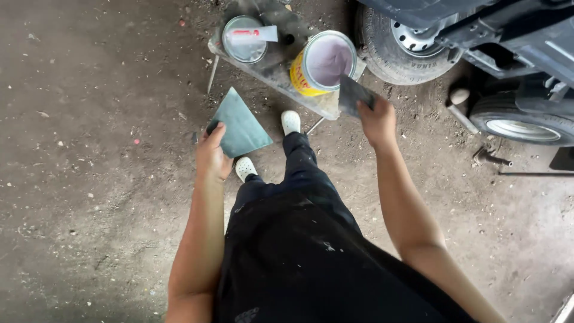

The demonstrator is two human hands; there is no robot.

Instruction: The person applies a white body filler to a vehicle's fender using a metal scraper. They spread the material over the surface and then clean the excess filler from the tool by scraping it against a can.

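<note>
1. A flat grey-green mixing board (240, 127) is gripped at its lower left edge by the left hand (212, 154), left of centre in the frame; the fingers are closed on it and the face is held up, tilted a little.
2. No paste can be made out on the board's face, so nothing appears to have been loaded onto it.
3. A dark, flat scraper blade (354, 96) is pinched in the right hand (376, 122), right of centre; its top edge is raised just beside the rim of the yellow tin (321, 64).
4. The tin is seen open in the upper middle, with pale lilac-grey filler inside; the blade is not yet dipped in, as far as can be told.
5. The tin's round lid (244, 39) is laid off to the upper left, with a small tube (251, 34) resting across it, so the opening is judged done.
6. Both are carried on a rough, smeared stand (278, 70), in front of the white shoes (291, 121).
7. A vehicle's wheels (406, 45) are seen at the upper right, on the dirt floor (89, 179).
8. Judged stage: early, with tools in hand and scooping and spreading left to do.
</note>
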